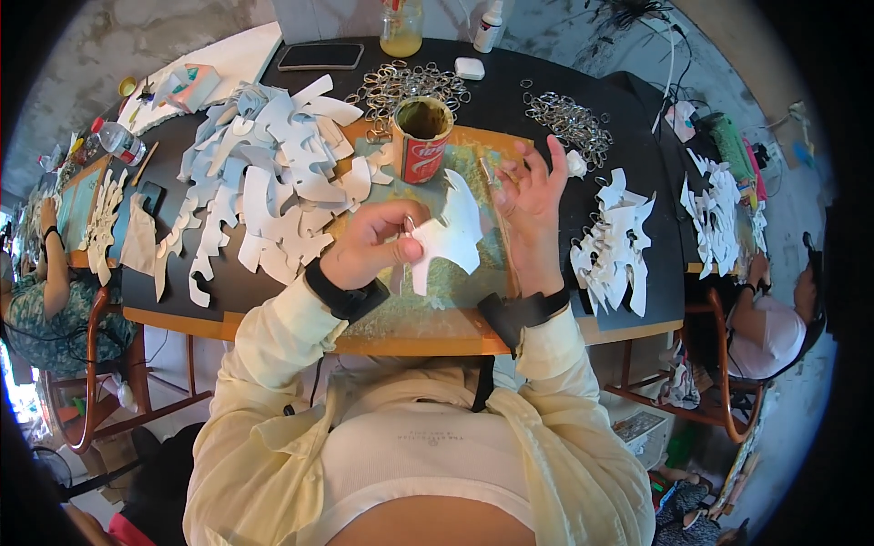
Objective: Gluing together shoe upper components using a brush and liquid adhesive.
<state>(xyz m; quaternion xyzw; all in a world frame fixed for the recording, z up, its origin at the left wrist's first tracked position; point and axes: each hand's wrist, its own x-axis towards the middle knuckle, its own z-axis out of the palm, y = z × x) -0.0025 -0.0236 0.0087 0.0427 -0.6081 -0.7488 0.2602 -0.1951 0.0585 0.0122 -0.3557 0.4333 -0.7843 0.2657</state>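
My left hand [373, 244] is closed at the table's near middle, pinching a white, curvy-edged cut piece [452, 229] of flat sheet material. A small metal ring [409, 222] shows at its fingertips, against the piece's edge. To the right of the piece, my right hand [533, 196] is raised with its outer fingers lifted. At its thumb and forefinger is a small, pale, stick-like thing [490, 171], too small to name. Just beyond both hands stands an open red-and-white can [422, 146] with a dark, coated inside. Beneath them lies a stained work mat [401, 305].
A large heap of white cut pieces [282, 200] lies left, a smaller pile [614, 241] right. Behind are metal rings [437, 84], more rings [574, 126], a phone [320, 56], a jar [401, 32] and a white bottle [489, 27]. People sit at both sides.
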